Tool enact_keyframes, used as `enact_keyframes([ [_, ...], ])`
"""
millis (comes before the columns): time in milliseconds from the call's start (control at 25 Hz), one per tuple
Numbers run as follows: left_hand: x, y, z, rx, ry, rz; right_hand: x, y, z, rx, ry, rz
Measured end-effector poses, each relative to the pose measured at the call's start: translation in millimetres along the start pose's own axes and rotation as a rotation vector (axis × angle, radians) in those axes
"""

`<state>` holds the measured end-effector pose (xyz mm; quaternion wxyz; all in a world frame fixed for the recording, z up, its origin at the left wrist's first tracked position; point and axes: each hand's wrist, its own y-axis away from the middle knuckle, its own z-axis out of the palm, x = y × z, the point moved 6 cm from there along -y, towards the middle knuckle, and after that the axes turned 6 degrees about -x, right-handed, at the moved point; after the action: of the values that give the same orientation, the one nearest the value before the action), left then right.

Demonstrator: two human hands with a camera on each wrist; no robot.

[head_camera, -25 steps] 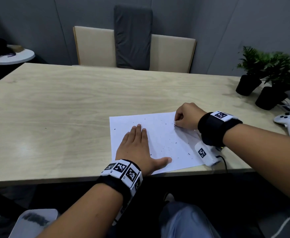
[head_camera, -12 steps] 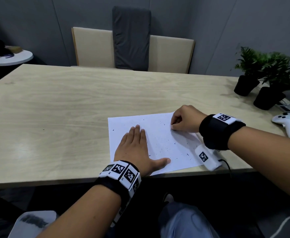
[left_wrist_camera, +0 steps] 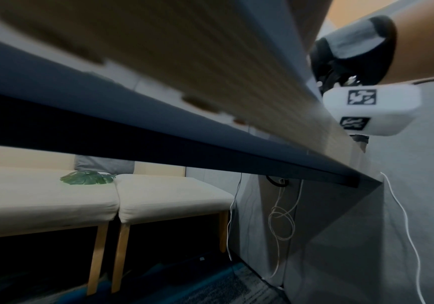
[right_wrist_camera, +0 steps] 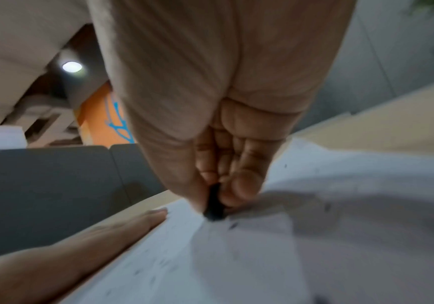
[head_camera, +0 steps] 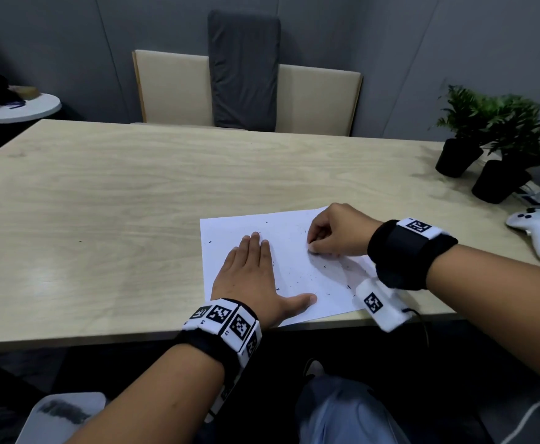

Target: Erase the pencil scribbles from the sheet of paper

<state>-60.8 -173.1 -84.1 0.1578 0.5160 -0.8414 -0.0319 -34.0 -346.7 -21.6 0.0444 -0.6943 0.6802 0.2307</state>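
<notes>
At the near edge of the tabletop [head_camera: 134, 193] lies the paper [head_camera: 294, 267], flecked with dark crumbs. The left hand [head_camera: 252, 277] lies flat on the paper's left part, fingers straight and together, thumb spread toward the near edge. The right hand [head_camera: 336, 230] is curled over the paper's far right part, fingers and thumb pinching a small dark eraser [right_wrist_camera: 214, 203] whose tip touches the paper. A white controller [head_camera: 537, 232] and two potted plants [head_camera: 486, 139] stand at the right.

Eraser [right_wrist_camera: 213, 203] mostly hidden, blurred
</notes>
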Motion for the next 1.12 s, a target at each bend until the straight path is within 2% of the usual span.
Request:
enact_keyframes([
  [80,0.2,-0.5,1.3,0.001,0.0,0.004,-0.3,5.8,6.7,-0.035,-0.029,-0.016],
  [200,-0.5,-0.8,2.0,0.012,0.001,0.002,29.1,1.4,-17.6,0.099,0.07,0.097],
  [280,-0.4,-0.5,1.6,0.013,0.003,0.003,36.5,1.6,-26.0,0.132,0.091,0.138],
  [320,-0.3,-0.5,1.5,0.015,0.004,0.003,32.3,3.5,-23.2,0.111,0.065,0.118],
  [440,-0.8,-1.4,1.9,0.014,0.009,0.006,8.6,15.9,4.6,-0.071,-0.077,0.01],
  [480,-0.6,-1.6,2.1,0.011,0.008,0.008,9.2,18.7,7.5,-0.073,-0.083,0.008],
  [600,-0.8,-0.7,1.8,0.009,0.005,0.003,34.3,12.4,-13.2,0.073,-0.007,0.088],
  [680,-0.5,0.0,1.3,0.01,0.007,0.004,41.1,9.1,-23.1,0.108,0.049,0.123],
  [760,-0.6,-0.1,1.4,0.016,0.01,0.002,31.5,10.7,-17.0,0.059,0.018,0.081],
  [880,-1.0,-1.4,2.0,0.016,0.017,0.006,15.4,21.0,6.7,-0.109,-0.138,0.02],
  [1040,-0.5,-0.6,1.3,0.018,0.013,0.002,45.2,9.5,-20.1,0.086,-0.002,0.129],
  [1120,0.0,0.2,0.8,0.019,0.013,0.0,47.5,1.4,-28.9,0.125,0.033,0.164],
])
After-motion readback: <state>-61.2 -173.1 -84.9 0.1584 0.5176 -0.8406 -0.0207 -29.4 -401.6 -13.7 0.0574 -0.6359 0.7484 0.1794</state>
